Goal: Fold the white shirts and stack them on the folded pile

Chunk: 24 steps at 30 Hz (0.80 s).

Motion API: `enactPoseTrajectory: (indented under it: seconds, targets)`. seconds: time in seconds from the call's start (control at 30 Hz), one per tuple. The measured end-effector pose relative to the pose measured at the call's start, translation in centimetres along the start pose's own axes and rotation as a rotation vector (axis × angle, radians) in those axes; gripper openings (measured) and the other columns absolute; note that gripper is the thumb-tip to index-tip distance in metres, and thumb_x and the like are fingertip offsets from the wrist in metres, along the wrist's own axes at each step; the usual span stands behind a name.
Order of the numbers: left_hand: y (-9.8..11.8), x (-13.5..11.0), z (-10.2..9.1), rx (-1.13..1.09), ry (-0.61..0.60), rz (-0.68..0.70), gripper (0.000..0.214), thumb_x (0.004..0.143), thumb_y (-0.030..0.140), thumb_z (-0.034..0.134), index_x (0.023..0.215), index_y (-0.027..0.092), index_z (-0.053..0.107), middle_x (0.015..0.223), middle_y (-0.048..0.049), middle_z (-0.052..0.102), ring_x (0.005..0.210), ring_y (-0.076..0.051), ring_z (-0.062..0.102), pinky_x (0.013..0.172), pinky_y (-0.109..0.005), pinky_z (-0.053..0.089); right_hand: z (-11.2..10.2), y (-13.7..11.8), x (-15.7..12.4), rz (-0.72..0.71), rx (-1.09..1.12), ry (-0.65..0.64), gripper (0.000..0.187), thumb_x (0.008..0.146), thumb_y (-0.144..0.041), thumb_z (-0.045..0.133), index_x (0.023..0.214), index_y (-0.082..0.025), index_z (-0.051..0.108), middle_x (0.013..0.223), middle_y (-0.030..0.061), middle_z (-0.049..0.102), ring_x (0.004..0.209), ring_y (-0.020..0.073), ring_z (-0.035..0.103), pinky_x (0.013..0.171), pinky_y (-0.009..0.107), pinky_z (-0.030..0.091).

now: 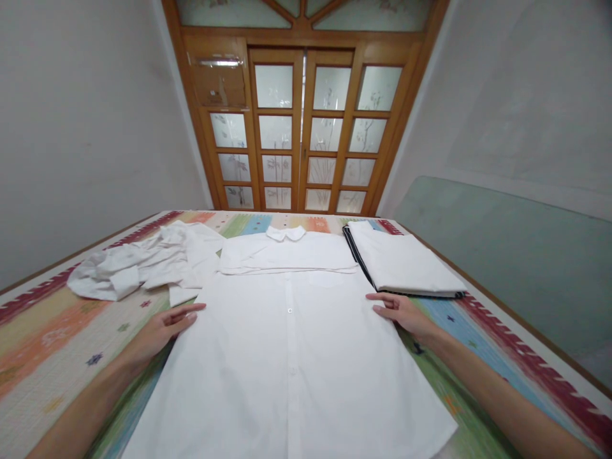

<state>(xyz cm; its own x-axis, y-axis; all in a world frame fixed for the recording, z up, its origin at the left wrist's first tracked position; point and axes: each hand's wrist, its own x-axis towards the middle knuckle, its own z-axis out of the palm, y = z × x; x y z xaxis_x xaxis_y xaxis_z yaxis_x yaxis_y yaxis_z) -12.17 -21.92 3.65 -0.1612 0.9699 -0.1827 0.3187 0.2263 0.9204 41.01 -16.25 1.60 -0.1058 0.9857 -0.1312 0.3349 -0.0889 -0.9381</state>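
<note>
A white button-front shirt [329,357] lies spread toward me, its buttoned placket running down the middle. At the shirt's left edge, my left hand [160,328] rests with fingers stretched out and fingertips touching the cloth. My right hand [408,313] is at the opposite edge, its index finger and thumb extended and slightly apart on the fabric. Both hands look open; their lower fingers are partly hidden. Just beyond them lies a folded white section with a small collar [285,234], layered at the shirt's top; whether it is a separate garment I cannot tell.
A crumpled white garment [157,261] lies at the left. At the right is a folded white cloth stack [406,258] with black edging. A striped, patterned cloth [57,338] covers the table. Beyond stand wooden glazed doors [299,127]; a pale green panel [502,248] leans along the right wall.
</note>
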Motion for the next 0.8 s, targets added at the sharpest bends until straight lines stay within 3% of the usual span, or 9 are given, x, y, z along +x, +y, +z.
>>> enactPoseTrajectory:
  seconds: [0.17, 0.3, 0.6, 0.7, 0.8]
  targets:
    - [-1.4, -0.3, -0.9, -0.165, -0.022, -0.103, 0.073, 0.055, 0.059, 0.082, 0.116, 0.021, 0.071, 0.099, -0.0112, 0.075, 0.087, -0.027, 0.071, 0.071, -0.032, 0.059, -0.8, 0.3, -1.0, 0.048, 0.098, -0.043, 0.065, 0.059, -0.057, 0.083, 0.111, -0.019, 0.074, 0.09, 0.0086, 0.076, 0.077, 0.0238, 0.07, 0.068, 0.034, 0.055]
    - [-1.6, -0.8, -1.4, -0.182, 0.055, -0.095, 0.072, 0.052, 0.057, 0.085, 0.113, 0.021, 0.072, 0.102, -0.0094, 0.076, 0.091, -0.026, 0.071, 0.072, -0.029, 0.059, -1.5, 0.5, -1.4, 0.051, 0.167, -0.022, 0.066, 0.059, -0.059, 0.083, 0.111, -0.019, 0.073, 0.093, 0.0097, 0.076, 0.079, 0.0249, 0.071, 0.071, 0.035, 0.057]
    - [0.5, -2.3, -0.7, -0.204, 0.063, -0.069, 0.09, 0.054, 0.061, 0.082, 0.129, 0.017, 0.059, 0.097, -0.0066, 0.077, 0.085, -0.025, 0.071, 0.069, -0.028, 0.059, -2.4, 0.3, -1.6, -0.047, 0.011, 0.041, 0.063, 0.065, -0.065, 0.077, 0.104, -0.016, 0.075, 0.093, 0.0127, 0.076, 0.08, 0.026, 0.07, 0.069, 0.035, 0.056]
    - [1.3, -1.9, -0.6, -0.16, -0.014, -0.075, 0.089, 0.057, 0.06, 0.081, 0.131, 0.017, 0.057, 0.095, -0.0061, 0.077, 0.086, -0.025, 0.072, 0.069, -0.028, 0.058, -2.8, 0.2, -1.4, -0.07, -0.044, 0.021, 0.061, 0.064, -0.064, 0.078, 0.104, -0.017, 0.076, 0.093, 0.0104, 0.075, 0.081, 0.0246, 0.069, 0.07, 0.034, 0.056]
    - [1.8, -0.9, -0.8, -0.035, -0.075, -0.069, 0.082, 0.055, 0.059, 0.082, 0.122, 0.016, 0.064, 0.097, -0.0076, 0.077, 0.097, -0.028, 0.07, 0.079, -0.033, 0.058, -3.1, 0.3, -0.9, -0.081, -0.126, -0.011, 0.066, 0.062, -0.063, 0.08, 0.107, -0.016, 0.075, 0.088, 0.0088, 0.075, 0.078, 0.0247, 0.068, 0.067, 0.033, 0.055]
